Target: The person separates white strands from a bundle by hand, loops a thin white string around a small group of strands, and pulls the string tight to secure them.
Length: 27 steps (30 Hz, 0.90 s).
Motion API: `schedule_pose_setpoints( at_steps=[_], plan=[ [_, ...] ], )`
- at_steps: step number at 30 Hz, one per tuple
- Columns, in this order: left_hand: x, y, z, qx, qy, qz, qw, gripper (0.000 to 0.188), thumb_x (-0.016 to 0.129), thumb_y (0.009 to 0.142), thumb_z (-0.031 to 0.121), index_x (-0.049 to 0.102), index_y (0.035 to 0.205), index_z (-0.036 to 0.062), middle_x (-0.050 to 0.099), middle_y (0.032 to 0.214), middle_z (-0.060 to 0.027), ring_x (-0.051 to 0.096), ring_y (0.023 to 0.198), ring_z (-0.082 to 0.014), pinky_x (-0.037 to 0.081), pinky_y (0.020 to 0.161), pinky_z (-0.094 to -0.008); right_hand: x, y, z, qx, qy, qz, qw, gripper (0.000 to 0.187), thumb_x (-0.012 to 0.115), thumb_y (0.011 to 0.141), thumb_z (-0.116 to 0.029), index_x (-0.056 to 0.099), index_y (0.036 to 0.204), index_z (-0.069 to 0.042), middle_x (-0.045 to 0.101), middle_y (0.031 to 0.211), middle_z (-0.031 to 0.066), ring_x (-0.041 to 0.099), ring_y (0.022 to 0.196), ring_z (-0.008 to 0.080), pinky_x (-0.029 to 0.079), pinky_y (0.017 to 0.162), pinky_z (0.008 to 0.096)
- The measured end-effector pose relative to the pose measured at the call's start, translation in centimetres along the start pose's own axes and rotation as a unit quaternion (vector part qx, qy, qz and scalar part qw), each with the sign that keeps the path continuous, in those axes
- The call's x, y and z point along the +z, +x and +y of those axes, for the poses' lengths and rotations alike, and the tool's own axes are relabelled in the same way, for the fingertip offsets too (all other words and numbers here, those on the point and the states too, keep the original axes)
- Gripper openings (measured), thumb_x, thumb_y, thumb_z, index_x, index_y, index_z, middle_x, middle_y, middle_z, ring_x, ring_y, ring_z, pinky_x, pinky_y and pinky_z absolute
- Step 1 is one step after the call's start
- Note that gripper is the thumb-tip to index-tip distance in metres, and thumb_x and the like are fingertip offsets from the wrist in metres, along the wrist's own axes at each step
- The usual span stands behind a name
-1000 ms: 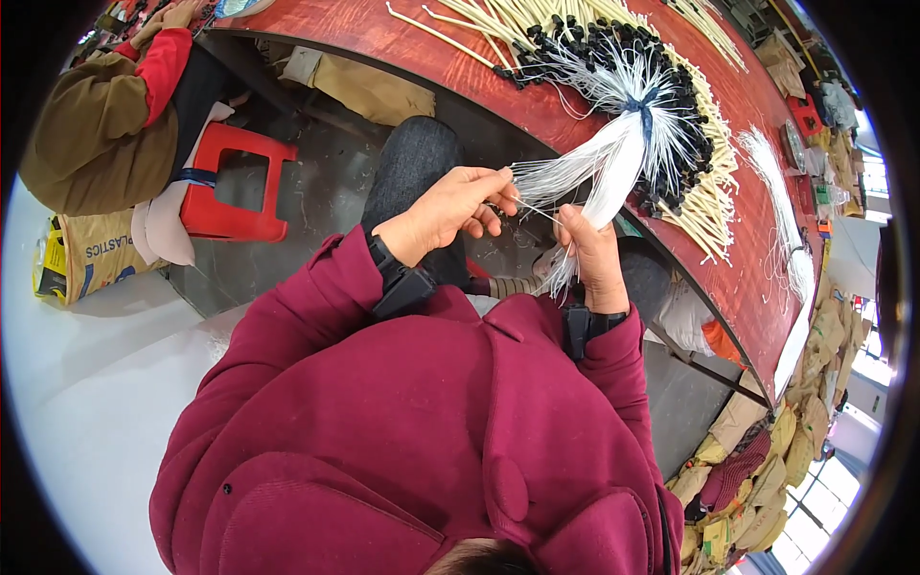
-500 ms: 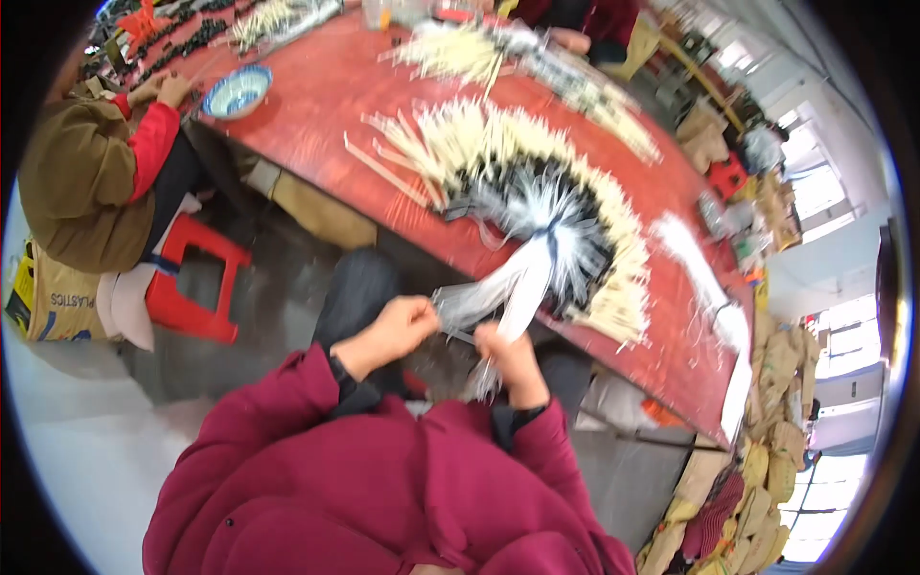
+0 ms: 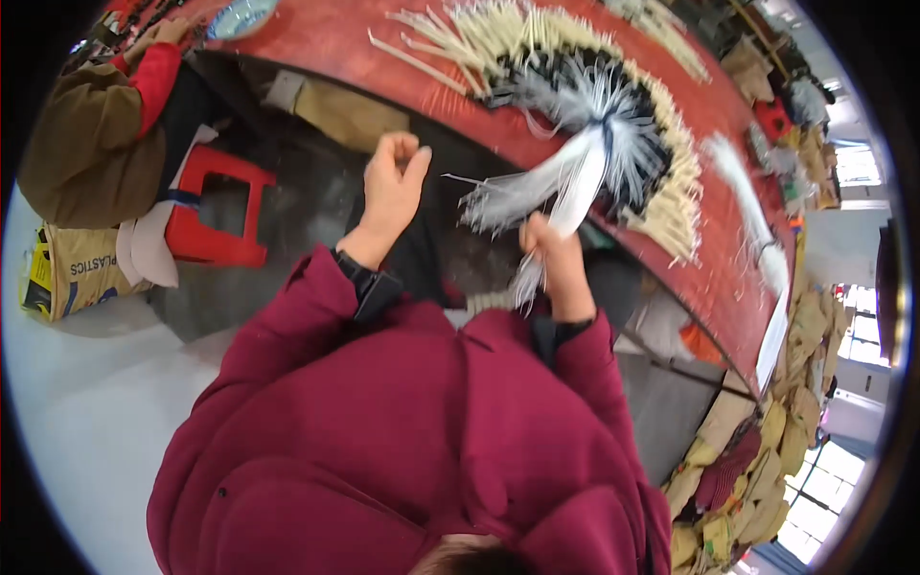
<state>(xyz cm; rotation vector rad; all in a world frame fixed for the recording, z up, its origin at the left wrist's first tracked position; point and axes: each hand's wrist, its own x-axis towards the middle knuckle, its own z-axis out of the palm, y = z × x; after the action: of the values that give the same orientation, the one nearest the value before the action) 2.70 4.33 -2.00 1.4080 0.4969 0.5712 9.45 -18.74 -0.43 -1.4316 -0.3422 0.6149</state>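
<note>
My right hand is closed around a tail of white strands; their loose ends stick out below my fist. These strands run up to a dark tie at the middle of a fan-shaped bundle on the table. From the tie, pale threads spread out to black parts, with cream-coloured sticks along the outer edge. Beside the held tail hangs a looser lock of white threads, its ends free. My left hand is raised left of it, thumb and fingers curled close together; anything between them is too small to make out.
The red table curves around in front of me. On its right lies another white strand bundle; a patterned bowl sits at its far left. A red stool and a seated person are at the left. Sacks line the right.
My left hand has moved up and away from the loose threads it was touching. My right hand still grips the white tail. The view has tilted, so the table sits higher.
</note>
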Motion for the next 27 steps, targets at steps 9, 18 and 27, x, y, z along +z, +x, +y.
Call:
schedule_pose_setpoints(
  at_steps=[9,18,27],
  plan=[
    [4.1,-5.3,4.6,-0.287,0.109,-0.403,0.862,0.013,0.062,0.086,0.016,0.062,0.087,0.0028,0.064,0.075,-0.0038,0.056,0.05,-0.0075,0.044,0.044,-0.0202,1.6,-0.3,0.6,0.046,0.091,0.044,0.994,0.028,0.059,0.088,-0.024,0.054,0.065,-0.009,0.051,0.06,-0.0019,0.041,0.052,0.0056,0.031,0.05,0.0204],
    [3.1,-5.0,1.8,-0.426,-0.086,-0.365,0.823,0.012,0.064,0.085,0.016,0.063,0.085,0.0049,0.061,0.073,-0.0002,0.059,0.056,-0.0077,0.045,0.046,-0.0182,2.0,-0.5,0.2,0.035,0.066,0.105,0.992,0.026,0.06,0.088,-0.023,0.054,0.067,-0.009,0.049,0.06,-0.002,0.04,0.055,0.0063,0.031,0.052,0.0212],
    [5.1,-5.0,4.7,-0.176,-0.186,-0.349,0.901,0.014,0.058,0.089,0.015,0.063,0.086,0.0025,0.062,0.081,-0.0009,0.06,0.067,-0.0076,0.047,0.054,-0.0198,2.0,-0.1,0.6,0.031,0.105,0.114,0.987,0.02,0.061,0.087,-0.022,0.06,0.074,-0.007,0.055,0.062,-0.0013,0.042,0.051,0.0045,0.031,0.047,0.019]
  ],
)
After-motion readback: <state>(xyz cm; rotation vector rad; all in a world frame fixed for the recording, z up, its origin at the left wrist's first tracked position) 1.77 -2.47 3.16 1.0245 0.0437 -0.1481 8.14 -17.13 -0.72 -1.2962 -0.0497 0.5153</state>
